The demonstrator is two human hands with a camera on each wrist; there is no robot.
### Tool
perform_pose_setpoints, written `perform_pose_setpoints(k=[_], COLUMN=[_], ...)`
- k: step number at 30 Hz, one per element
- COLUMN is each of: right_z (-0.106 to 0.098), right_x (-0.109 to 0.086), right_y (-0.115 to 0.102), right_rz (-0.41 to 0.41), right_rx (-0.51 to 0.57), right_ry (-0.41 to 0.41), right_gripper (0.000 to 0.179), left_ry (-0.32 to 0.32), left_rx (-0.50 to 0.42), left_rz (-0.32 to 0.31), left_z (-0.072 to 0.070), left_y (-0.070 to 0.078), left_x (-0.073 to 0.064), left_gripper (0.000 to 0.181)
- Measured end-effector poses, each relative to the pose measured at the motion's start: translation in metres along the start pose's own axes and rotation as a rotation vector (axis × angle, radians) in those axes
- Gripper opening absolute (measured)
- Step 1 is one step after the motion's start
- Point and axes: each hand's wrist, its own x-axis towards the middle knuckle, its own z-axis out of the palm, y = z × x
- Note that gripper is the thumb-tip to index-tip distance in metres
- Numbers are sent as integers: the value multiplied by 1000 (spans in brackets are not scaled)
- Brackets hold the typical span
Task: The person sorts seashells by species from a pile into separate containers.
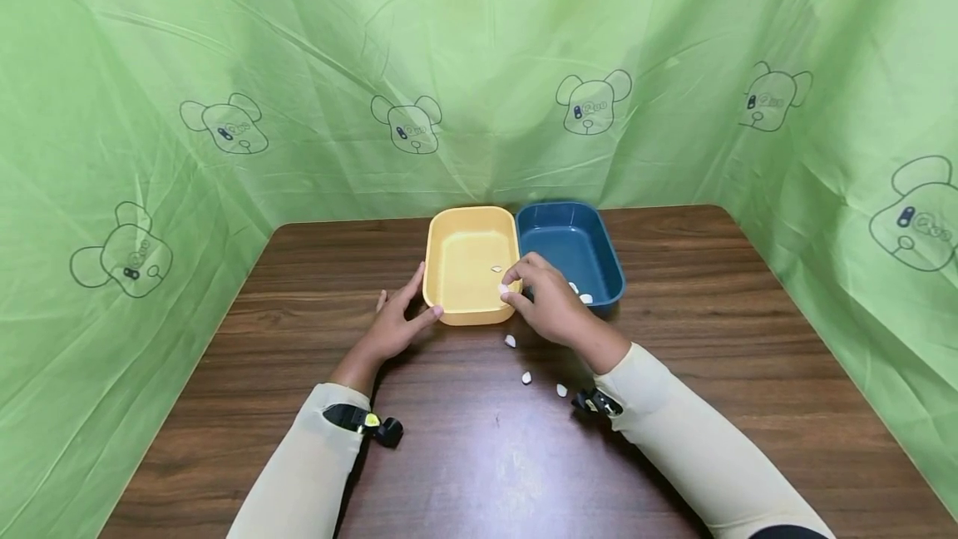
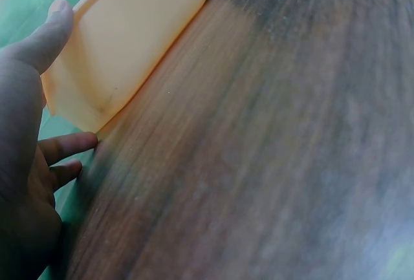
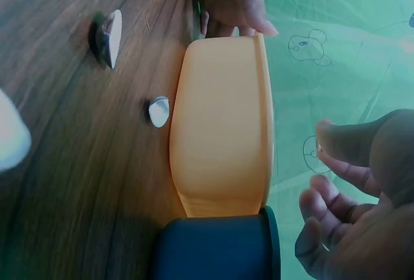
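My right hand (image 1: 550, 302) pinches a small white pebble-like piece (image 1: 504, 289) between thumb and fingertips, over the right rim of the yellow tub (image 1: 471, 318). Inside that tub lies another white piece (image 1: 496, 269). My left hand (image 1: 392, 324) rests at the tub's near left corner, thumb by the rim and fingers fairly straight along the side. The left wrist view shows fingertips (image 2: 87, 140) low against the tub's wall. On the table in front lie a white piece (image 1: 511, 341), a second (image 1: 526, 378) and a third (image 1: 562, 390).
A dark blue tub (image 1: 612, 260) stands against the yellow one's right side, with white pieces (image 1: 586, 299) at its near end, partly behind my right hand. The wooden table (image 1: 748, 339) reaches back to a green curtain (image 1: 479, 40) that hangs around three sides.
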Motion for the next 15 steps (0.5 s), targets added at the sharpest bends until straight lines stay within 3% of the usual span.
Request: perform_pose_setpoints(k=[10, 15], right_z=[5, 3], right_x=[8, 6], right_y=[-3, -4], right_rz=[48, 70], right_rx=[0, -13], right_ry=[66, 72], right_gripper=[39, 37], left_ry=[-8, 1], left_rx=[8, 12], left_rz=[-17, -4], left_z=[-1, 0], left_y=[4, 2], left_x=[0, 0], left_gripper=[95, 96])
